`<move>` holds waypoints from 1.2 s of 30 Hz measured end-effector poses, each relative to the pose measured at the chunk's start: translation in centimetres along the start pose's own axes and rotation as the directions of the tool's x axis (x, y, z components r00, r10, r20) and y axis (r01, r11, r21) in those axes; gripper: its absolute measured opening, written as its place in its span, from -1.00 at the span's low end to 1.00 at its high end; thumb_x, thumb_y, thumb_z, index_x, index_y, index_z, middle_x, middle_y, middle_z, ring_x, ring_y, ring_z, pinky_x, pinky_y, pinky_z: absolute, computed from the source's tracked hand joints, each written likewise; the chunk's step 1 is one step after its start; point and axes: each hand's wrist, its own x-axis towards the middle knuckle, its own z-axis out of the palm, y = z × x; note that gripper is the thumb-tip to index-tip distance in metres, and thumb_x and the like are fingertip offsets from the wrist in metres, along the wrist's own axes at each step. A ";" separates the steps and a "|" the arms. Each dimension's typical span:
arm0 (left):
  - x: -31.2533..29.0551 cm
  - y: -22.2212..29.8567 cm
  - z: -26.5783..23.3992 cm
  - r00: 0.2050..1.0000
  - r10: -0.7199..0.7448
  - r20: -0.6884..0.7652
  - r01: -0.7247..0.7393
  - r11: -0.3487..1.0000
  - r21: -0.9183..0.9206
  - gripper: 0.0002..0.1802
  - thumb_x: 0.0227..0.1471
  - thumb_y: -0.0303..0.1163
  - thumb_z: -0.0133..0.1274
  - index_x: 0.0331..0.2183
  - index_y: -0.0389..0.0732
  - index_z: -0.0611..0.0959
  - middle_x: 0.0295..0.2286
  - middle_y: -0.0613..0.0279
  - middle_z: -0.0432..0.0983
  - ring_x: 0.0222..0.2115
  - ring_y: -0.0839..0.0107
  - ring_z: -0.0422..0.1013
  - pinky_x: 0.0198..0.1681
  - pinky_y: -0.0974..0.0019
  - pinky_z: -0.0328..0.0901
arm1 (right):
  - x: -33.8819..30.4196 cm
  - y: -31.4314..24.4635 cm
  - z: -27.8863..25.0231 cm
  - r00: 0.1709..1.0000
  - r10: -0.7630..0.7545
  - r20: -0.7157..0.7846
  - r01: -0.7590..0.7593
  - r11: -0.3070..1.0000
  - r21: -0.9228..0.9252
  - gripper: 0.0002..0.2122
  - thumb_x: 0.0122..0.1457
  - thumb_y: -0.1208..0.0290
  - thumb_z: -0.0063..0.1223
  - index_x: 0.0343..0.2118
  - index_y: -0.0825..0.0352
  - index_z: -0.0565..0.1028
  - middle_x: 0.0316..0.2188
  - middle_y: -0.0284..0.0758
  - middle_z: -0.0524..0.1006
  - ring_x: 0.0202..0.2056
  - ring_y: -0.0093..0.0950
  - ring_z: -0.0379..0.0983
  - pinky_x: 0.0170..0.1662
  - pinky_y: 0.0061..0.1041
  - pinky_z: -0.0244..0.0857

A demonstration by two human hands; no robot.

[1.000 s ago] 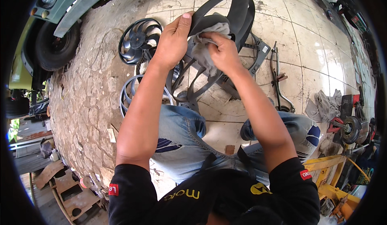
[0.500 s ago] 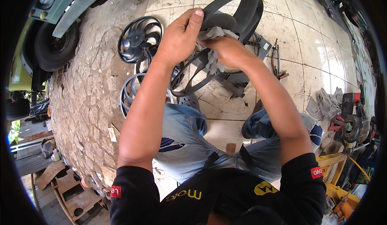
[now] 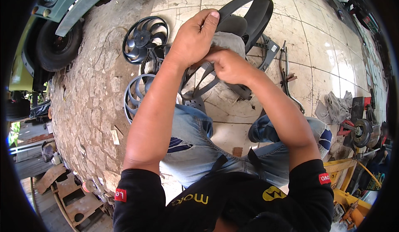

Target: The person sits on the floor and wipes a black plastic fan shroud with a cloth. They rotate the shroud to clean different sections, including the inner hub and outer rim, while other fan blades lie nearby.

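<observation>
Head: cloth (image 3: 231,42) against held fan (image 3: 233,25)

White glare streaks the floor tiles (image 3: 320,51); bright daylight fills the middle; fisheye edges curve into black.

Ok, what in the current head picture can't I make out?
All in the head view:
- Left hand: most fingers hidden behind the hand itself and the fan.
- Right hand: fingertips out of sight near the left hand and grey cloth; their grip is unclear.
- Fan's middle: covered by cloth and hands.
- Sticker on the dark frame: too small to read.
- Vehicle: cut off by the picture's dark rim.
</observation>
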 end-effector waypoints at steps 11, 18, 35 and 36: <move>0.7 -0.6 -0.1 0.996 -0.062 -0.071 0.060 0.998 -0.035 -0.38 0.33 0.09 -0.20 0.03 -0.27 0.54 -0.27 -0.03 0.59 -0.21 0.12 0.49 -0.05 0.22 0.33 | -2.7 9.2 -2.0 0.469 0.486 -0.738 -0.054 0.849 0.525 -0.64 0.23 0.59 -0.05 0.10 0.41 0.44 -0.12 -0.16 0.59 -0.20 -0.43 0.56 -0.17 -0.48 0.47; 0.2 1.0 0.9 0.997 -0.059 -0.043 0.056 0.996 -0.065 -0.32 0.31 0.13 -0.19 0.08 -0.32 0.51 -0.17 -0.10 0.58 -0.12 0.10 0.48 0.02 0.21 0.31 | -0.2 8.5 4.3 0.522 0.342 -0.781 -0.211 0.940 0.270 -0.68 0.22 0.49 0.09 0.02 0.44 0.45 -0.14 -0.17 0.58 -0.27 -0.46 0.53 -0.20 -0.49 0.40; 0.6 -0.6 -0.6 0.994 -0.110 -0.030 0.109 0.994 -0.033 -0.35 0.32 0.13 -0.20 0.06 -0.28 0.52 -0.14 -0.06 0.57 -0.10 0.19 0.47 0.05 0.26 0.28 | 0.8 11.1 -1.5 0.631 0.491 -0.601 -0.217 0.855 0.471 -0.61 0.22 0.42 0.14 0.09 0.42 0.43 -0.03 -0.11 0.54 -0.04 -0.36 0.50 0.05 -0.44 0.33; 0.6 -0.6 -0.7 0.995 -0.097 -0.005 0.097 0.995 -0.011 -0.36 0.32 0.13 -0.20 0.04 -0.26 0.53 -0.15 -0.07 0.57 -0.11 0.18 0.47 0.05 0.25 0.29 | 0.5 9.7 -2.0 0.683 0.475 -0.556 -0.204 0.854 0.479 -0.60 0.22 0.40 0.15 0.09 0.42 0.44 -0.02 -0.11 0.53 -0.03 -0.35 0.50 0.05 -0.44 0.33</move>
